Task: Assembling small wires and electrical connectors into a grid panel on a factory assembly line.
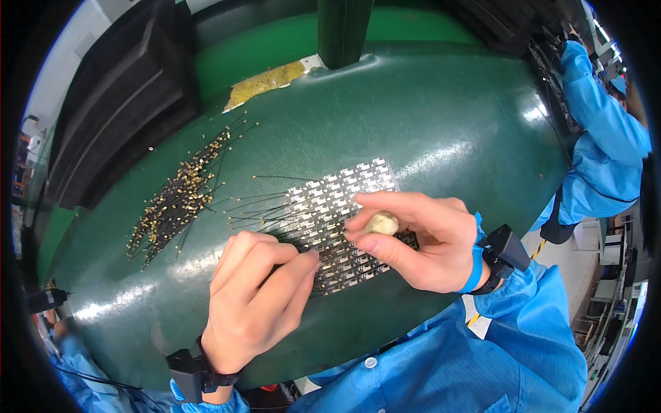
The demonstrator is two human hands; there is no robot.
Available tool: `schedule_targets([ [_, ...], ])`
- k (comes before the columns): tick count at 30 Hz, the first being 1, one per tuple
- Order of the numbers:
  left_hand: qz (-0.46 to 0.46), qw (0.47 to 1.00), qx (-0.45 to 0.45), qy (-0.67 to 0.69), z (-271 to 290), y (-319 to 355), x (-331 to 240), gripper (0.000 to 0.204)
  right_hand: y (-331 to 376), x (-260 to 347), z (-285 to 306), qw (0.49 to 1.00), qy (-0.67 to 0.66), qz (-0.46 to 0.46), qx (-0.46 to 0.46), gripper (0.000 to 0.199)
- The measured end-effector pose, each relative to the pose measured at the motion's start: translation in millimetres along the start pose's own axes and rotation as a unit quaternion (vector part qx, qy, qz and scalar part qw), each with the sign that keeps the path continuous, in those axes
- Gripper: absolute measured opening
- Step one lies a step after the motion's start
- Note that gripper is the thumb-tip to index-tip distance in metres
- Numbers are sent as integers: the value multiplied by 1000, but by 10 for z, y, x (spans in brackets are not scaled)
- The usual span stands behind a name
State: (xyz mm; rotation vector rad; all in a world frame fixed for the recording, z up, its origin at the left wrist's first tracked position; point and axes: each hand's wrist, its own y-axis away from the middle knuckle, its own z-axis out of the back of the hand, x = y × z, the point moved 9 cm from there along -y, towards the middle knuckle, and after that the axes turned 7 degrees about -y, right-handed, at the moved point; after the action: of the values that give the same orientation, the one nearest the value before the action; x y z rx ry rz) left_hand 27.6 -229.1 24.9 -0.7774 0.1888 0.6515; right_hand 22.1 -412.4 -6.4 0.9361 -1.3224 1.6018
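With the flat silvery panel of small metal parts (341,224) pinned by the left hand (258,296) and a small cream lump (381,222) pinched in the right hand (420,237), the thin black gold-tipped wires (258,206) beside the panel could be snagged and dragged by a slip.

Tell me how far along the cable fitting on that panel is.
Done: several thin black cables already trail from the silver panel. In hand: left hand steadies the panel, right hand presses with a pale tool. Left: a pile of gold-tipped cables waits.

both hands (258,296) low, fingers (372,242) pinched
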Motion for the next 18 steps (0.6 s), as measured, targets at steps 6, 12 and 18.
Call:
schedule_targets([
  [6, 24, 996, 83, 35, -198, 56, 42, 30, 47, 54, -36, 995, 75, 11, 59, 35],
  [12, 10, 996, 78, 47, -247, 89, 63, 32, 67, 44, -36, 996, 54, 73, 12, 32],
  [18, 7, 996, 76, 47, -252, 91, 47, 33, 82, 52, -46, 995, 58, 80, 21, 32],
])
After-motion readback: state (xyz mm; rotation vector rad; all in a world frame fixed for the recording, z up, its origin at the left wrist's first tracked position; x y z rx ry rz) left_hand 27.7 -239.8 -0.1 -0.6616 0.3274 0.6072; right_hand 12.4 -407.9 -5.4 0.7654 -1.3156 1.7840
